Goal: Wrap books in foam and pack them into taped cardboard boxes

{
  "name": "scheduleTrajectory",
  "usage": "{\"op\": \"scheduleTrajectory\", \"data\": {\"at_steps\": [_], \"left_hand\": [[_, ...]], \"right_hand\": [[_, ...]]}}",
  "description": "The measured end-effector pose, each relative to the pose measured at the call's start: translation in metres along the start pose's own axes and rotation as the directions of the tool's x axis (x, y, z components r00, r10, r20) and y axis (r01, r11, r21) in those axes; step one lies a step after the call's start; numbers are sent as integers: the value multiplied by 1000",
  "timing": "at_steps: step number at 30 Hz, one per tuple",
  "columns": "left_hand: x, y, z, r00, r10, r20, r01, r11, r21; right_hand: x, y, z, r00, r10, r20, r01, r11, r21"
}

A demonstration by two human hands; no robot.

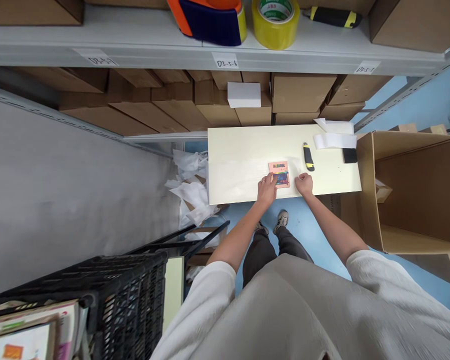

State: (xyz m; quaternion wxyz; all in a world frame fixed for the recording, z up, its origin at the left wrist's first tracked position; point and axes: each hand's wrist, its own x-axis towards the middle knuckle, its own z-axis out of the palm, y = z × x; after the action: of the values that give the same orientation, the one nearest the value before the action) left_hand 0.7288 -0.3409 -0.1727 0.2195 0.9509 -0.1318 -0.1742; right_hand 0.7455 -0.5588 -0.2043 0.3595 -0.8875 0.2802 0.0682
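Note:
A small pink book (283,168) with a dark, colourful picture on its cover lies flat on the cream table (240,165). My left hand (267,188) grips its lower left corner, with fingers over the cover. To the right of the book, my right hand (304,184) is closed in a pinch on a piece of thin, clear plastic film (294,164), which is hard to make out against the tabletop. Just beyond that hand lies a black and yellow box cutter (308,157).
White paper strips (335,140) and a black phone-like object (349,155) lie at the table's right. An open cardboard box (377,200) stands beside it. Ahead, a shelf (135,47) holds yellow tape (275,35) and cartons. A black crate (131,295) stands lower left.

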Motion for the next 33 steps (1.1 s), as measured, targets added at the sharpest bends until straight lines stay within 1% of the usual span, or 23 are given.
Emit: {"op": "scheduleTrajectory", "data": {"at_steps": [2, 5, 8, 10, 11, 13, 16, 19, 21, 23, 25, 29, 30, 33], "left_hand": [[0, 0, 0, 1000, 5, -2, -5, 1000, 0], [0, -1, -1, 1000, 8, 5, -8, 1000, -4], [1, -3, -3, 1000, 2, 0, -2, 1000, -22], [2, -5, -5, 1000, 0, -8, 0, 999, -44], [3, -5, -5, 1000, -2, -10, 2, 998, -56], [3, -5, -7, 1000, -3, -11, 2, 997, -76], [1, -3, -7, 1000, 24, 3, -24, 997, -68], [-2, 1, -6, 998, 64, 15, -64, 998, -26], [-3, 4, -4, 996, 85, 18, -85, 996, -7], [-3, 6, -2, 995, 99, 34, -99, 995, -1], [-2, 6, 0, 993, 104, 56, -105, 994, 6], [-3, 3, -1, 990, 116, 75, -119, 992, 37], [-4, 2, -2, 990, 121, 78, -125, 991, 45], [-6, 0, -5, 988, 130, 85, -135, 989, 60]], "right_hand": [[-5, -9, 1, 993, -112, 30, 112, 994, 1], [-18, -24, 7, 956, -274, 103, 279, 959, -40], [-31, -34, 16, 888, -402, 223, 428, 900, -79], [-38, -36, 20, 841, -457, 288, 499, 862, -90], [-39, -36, 22, 825, -476, 305, 522, 849, -88], [-39, -35, 22, 817, -492, 300, 533, 844, -66], [-28, -35, 19, 834, -485, 265, 503, 865, 0], [-13, -39, 16, 848, -459, 266, 465, 884, 44], [-5, -43, 14, 836, -476, 274, 477, 876, 69], [-1, -45, 12, 802, -526, 282, 524, 847, 89], [1, -46, 9, 782, -551, 291, 559, 827, 62], [14, -47, 6, 821, -490, 292, 531, 844, -77], [20, -48, 6, 820, -485, 303, 531, 843, -87], [39, -51, 9, 788, -506, 350, 555, 831, -48]]}}
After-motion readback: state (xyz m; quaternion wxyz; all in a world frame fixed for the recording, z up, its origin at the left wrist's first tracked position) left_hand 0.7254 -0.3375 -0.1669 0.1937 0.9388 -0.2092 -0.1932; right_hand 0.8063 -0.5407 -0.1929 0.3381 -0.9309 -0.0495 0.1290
